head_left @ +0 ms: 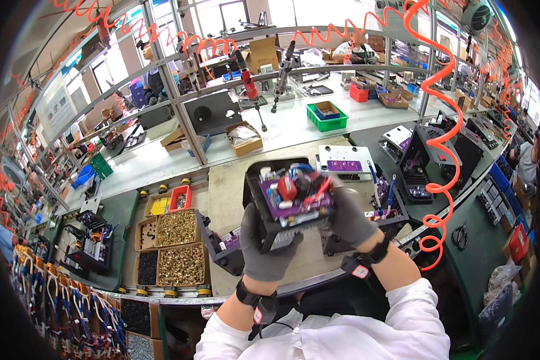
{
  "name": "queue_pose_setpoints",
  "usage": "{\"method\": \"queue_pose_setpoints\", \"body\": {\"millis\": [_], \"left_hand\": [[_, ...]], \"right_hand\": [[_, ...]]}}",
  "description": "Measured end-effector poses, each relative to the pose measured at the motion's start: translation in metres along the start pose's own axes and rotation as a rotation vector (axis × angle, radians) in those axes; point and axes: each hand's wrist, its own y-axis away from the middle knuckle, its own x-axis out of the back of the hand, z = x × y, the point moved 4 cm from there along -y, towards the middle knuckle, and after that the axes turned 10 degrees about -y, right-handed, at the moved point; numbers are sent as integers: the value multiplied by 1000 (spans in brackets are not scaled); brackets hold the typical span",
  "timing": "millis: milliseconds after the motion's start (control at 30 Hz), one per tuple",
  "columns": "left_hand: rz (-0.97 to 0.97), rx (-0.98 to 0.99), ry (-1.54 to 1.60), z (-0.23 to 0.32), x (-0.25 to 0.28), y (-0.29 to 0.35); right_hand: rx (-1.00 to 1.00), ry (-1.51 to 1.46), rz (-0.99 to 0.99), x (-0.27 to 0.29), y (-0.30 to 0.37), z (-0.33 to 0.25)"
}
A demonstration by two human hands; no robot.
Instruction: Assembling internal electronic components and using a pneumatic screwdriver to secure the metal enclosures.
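Observation:
My two grey-gloved hands hold up a black housing (253,191) above the bench. Inside it sits a purple circuit board (294,208) crowded with parts, among them red and blue ones. My left hand (265,255) wraps round the left and lower side of the housing. At its right edge, my right hand (353,221) grips it, somewhat blurred, with some fingers hidden behind the parts. Below and to the left stands another black unit (227,259), partly covered by my left hand. To the right, a further black unit (393,223) with a purple board stands beside my right wrist.
Cardboard boxes of brass fasteners (180,264) stand at the left, near a red bin (180,198). Behind my hands lies a white panel with a purple board (344,161). An orange coiled hose (441,141) hangs at the right; a red power screwdriver (247,81) hangs ahead.

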Motion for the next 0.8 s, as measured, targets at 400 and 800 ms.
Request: {"method": "queue_pose_setpoints", "body": {"millis": [400, 800], "left_hand": [[-259, -299, -761, -39, -130, -101], [-1301, 36, -1888, -96, -149, -22]], "right_hand": [[720, 1655, 252, 93, 90, -21], [771, 1642, 293, 102, 125, 7]]}}
